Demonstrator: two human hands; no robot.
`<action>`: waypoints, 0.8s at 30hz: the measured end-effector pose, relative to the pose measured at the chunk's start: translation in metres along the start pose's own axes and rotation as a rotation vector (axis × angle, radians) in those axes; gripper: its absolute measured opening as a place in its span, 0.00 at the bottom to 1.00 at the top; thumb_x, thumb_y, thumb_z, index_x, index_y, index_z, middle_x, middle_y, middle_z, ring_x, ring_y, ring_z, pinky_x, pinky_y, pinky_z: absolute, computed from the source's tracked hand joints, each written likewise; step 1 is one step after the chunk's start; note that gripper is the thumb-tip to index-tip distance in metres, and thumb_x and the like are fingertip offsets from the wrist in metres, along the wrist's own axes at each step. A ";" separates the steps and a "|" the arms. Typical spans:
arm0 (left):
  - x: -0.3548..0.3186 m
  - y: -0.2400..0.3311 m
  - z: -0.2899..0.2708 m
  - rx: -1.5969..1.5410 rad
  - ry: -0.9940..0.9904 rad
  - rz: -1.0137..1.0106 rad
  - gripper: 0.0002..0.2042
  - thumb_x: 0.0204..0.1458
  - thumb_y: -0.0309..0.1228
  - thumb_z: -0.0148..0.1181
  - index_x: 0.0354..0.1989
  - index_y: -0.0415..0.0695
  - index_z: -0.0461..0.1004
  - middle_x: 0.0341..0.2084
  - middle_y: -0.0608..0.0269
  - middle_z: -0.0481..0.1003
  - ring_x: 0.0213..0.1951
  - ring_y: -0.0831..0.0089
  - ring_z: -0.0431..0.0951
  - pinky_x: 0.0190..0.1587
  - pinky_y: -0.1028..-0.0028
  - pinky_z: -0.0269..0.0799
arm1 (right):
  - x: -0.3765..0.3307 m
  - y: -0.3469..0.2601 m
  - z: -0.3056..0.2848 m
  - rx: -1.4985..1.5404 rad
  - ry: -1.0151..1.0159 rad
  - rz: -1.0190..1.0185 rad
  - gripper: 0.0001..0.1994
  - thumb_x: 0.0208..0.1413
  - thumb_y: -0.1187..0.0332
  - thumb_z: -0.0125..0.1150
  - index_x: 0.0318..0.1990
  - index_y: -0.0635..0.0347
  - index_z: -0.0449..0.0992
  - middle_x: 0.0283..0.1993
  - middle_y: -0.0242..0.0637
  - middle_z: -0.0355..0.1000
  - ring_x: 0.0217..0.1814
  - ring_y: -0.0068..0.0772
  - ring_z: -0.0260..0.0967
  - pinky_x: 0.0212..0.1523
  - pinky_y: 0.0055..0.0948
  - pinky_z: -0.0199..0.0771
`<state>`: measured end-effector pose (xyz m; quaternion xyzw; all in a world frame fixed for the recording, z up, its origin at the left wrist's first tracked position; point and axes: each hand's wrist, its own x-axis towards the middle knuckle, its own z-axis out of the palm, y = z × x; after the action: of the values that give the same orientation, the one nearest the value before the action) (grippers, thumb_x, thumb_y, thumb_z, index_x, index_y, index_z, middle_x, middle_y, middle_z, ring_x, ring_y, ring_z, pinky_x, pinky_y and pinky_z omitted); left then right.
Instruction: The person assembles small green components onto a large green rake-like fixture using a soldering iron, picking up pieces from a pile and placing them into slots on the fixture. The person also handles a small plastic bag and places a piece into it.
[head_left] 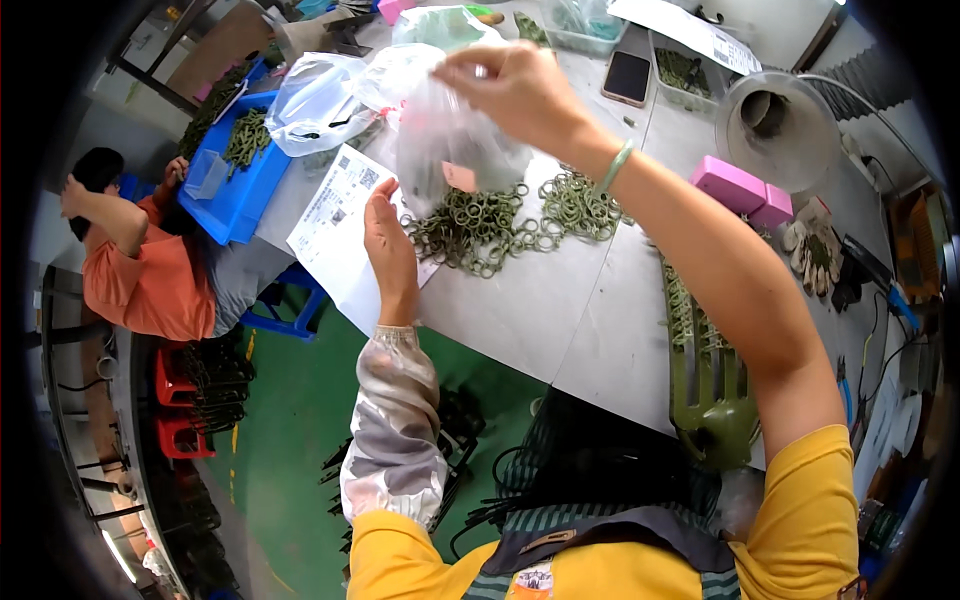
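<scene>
We find the clear plastic bag point(425, 150), blurred and bearing a pink label point(460, 177), hanging at the table's far left part, over the near pile of olive-green rings point(465, 232); we cannot tell whether its bottom touches them. The right hand point(525, 95) has its fingers pinched together on the bag's top. The left hand point(390, 250) stands upright just beside the bag, seen edge-on — we cannot tell whether its fingers are spread or touch the plastic.

A second, smaller pile of rings point(580, 205) lies to the right of the first on the grey table point(560, 310). Under the left hand we see a printed white sheet point(330, 225), and behind it a white plastic bag point(315, 105). Farther out, we note a dark-screened phone point(627, 78), pink blocks point(742, 190), a work glove point(815, 250) and a slotted green plastic part point(718, 425) near the right forearm. At left, a co-worker in an orange shirt point(150, 275) sits by a blue tray point(232, 222) — with green pieces point(246, 138) in it.
</scene>
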<state>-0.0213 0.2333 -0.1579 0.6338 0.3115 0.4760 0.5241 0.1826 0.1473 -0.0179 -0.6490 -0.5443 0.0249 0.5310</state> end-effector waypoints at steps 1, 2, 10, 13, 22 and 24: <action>0.001 0.003 -0.001 0.077 -0.043 0.085 0.27 0.68 0.49 0.40 0.58 0.35 0.66 0.55 0.54 0.70 0.56 0.68 0.69 0.60 0.69 0.61 | 0.008 0.006 -0.003 0.069 0.066 -0.034 0.18 0.57 0.52 0.64 0.46 0.55 0.83 0.24 0.29 0.77 0.22 0.17 0.71 0.25 0.21 0.73; 0.000 0.010 0.002 0.152 -0.089 0.164 0.25 0.67 0.47 0.43 0.58 0.36 0.66 0.54 0.54 0.70 0.54 0.68 0.69 0.58 0.69 0.62 | 0.010 0.008 -0.006 0.135 0.131 -0.061 0.18 0.58 0.52 0.64 0.47 0.54 0.83 0.24 0.27 0.76 0.21 0.16 0.70 0.22 0.21 0.70; 0.011 0.038 0.026 0.514 -0.309 0.364 0.05 0.50 0.27 0.68 0.36 0.45 0.84 0.41 0.63 0.78 0.46 0.70 0.72 0.48 0.72 0.69 | 0.007 0.000 -0.047 0.548 0.087 0.259 0.14 0.61 0.63 0.59 0.43 0.66 0.79 0.32 0.32 0.76 0.35 0.21 0.72 0.39 0.21 0.72; 0.022 0.042 0.026 0.339 -0.182 0.303 0.07 0.52 0.29 0.67 0.38 0.43 0.84 0.32 0.68 0.80 0.32 0.79 0.71 0.35 0.78 0.66 | -0.011 -0.015 -0.063 0.492 0.088 0.231 0.13 0.61 0.64 0.60 0.44 0.67 0.79 0.36 0.35 0.77 0.39 0.23 0.73 0.43 0.22 0.73; 0.001 0.096 0.032 -0.334 -0.169 -0.251 0.10 0.59 0.30 0.61 0.46 0.39 0.79 0.35 0.66 0.80 0.34 0.83 0.77 0.38 0.83 0.74 | -0.063 -0.029 -0.061 0.256 -0.121 0.076 0.14 0.55 0.62 0.66 0.39 0.67 0.79 0.31 0.38 0.77 0.26 0.19 0.70 0.24 0.19 0.69; -0.014 0.103 0.036 -0.502 -0.270 -0.215 0.12 0.59 0.32 0.62 0.46 0.36 0.79 0.38 0.62 0.79 0.36 0.79 0.78 0.40 0.80 0.77 | -0.079 -0.043 -0.058 0.411 -0.242 0.158 0.17 0.53 0.63 0.66 0.44 0.68 0.76 0.37 0.43 0.77 0.35 0.26 0.73 0.33 0.26 0.74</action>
<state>-0.0032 0.1813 -0.0626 0.5055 0.1769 0.3911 0.7485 0.1561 0.0443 -0.0052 -0.5602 -0.5349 0.2542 0.5791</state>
